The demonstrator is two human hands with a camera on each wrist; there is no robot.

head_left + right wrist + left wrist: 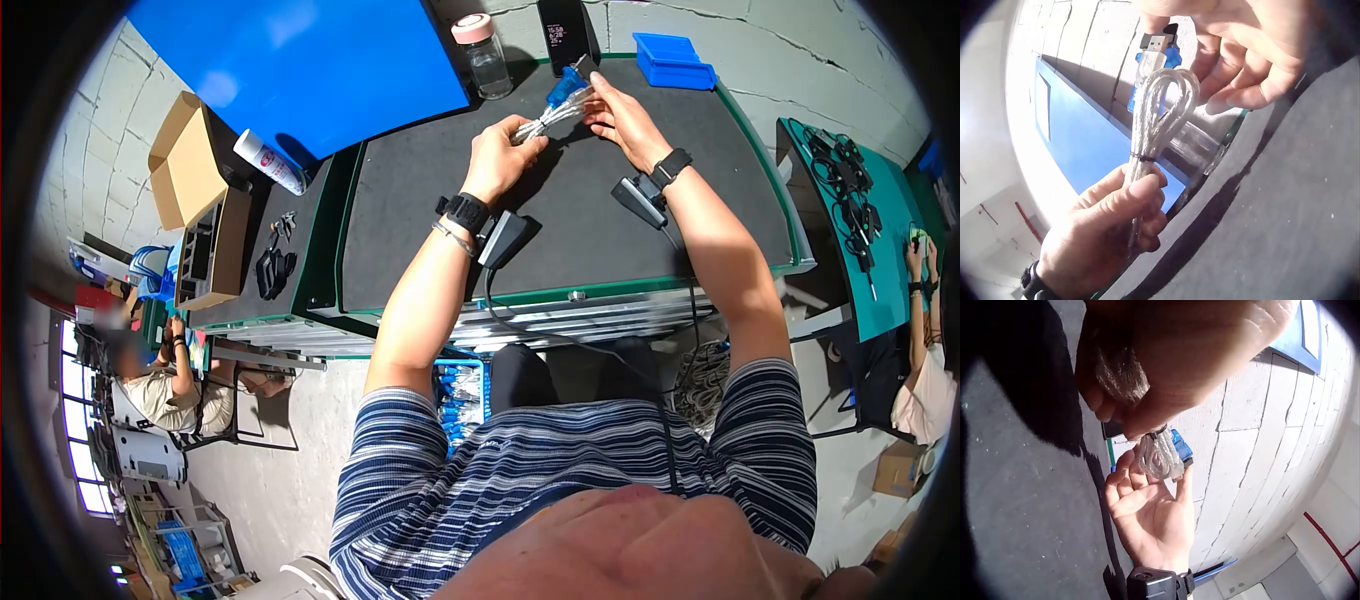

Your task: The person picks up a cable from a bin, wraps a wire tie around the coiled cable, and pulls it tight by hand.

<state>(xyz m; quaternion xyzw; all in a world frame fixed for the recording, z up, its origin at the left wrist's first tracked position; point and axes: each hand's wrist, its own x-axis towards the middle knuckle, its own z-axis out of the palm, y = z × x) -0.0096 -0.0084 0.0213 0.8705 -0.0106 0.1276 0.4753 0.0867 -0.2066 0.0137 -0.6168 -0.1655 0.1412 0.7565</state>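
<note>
A bundled clear-sleeved USB cable (1141, 134), tied with a black tie, is held up over the dark mat. My left hand (500, 157) pinches it below the tie between thumb and fingers. From its loop end stand a metal USB plug (1159, 42) and a blue connector (565, 88) with a black end (586, 66). My right hand (628, 122) is at that end, palm toward the cable. Its thumb is right at the black end, while the other fingers are loosely bent beside the loops (1159, 456), with a gap showing in the right wrist view.
On the dark mat (420, 220) stand a pink-lidded glass jar (487, 62), a phone (566, 38) and a blue bin (674, 62) at the back. A blue panel (310, 60), white spray can (270, 162) and open cardboard box (215, 215) are at left. Other people sit at both sides.
</note>
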